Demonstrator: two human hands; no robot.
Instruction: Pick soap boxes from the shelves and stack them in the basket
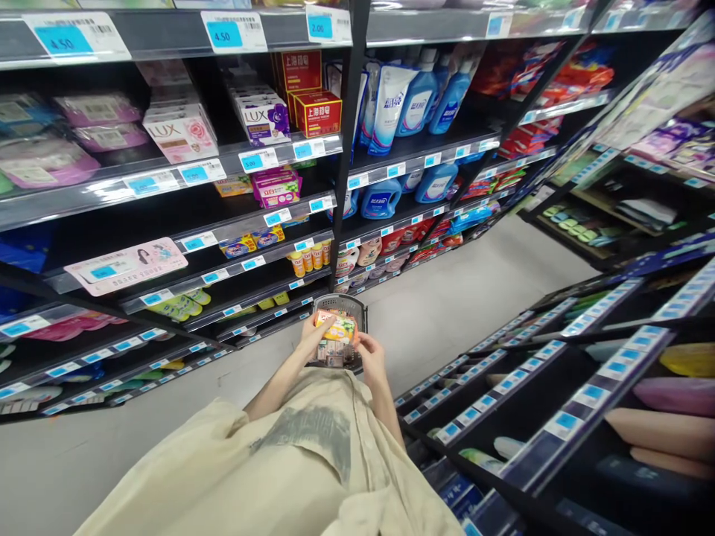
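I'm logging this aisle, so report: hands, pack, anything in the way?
Left hand holding pack, right hand at its edge. Pack over basket. Nothing visibly blocking hands.

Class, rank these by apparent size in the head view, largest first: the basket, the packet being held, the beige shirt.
1. Beige shirt
2. Basket
3. Packet

The shirt's nearness to the camera enlarges it.

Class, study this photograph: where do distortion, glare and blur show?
Head view: apparently wide-angle distortion, shelf posts splaying; head view: pale glare on the left label strip; head view: right-edge packets smeared, the LUX box fairly crisp, small print on the held pack illegible.
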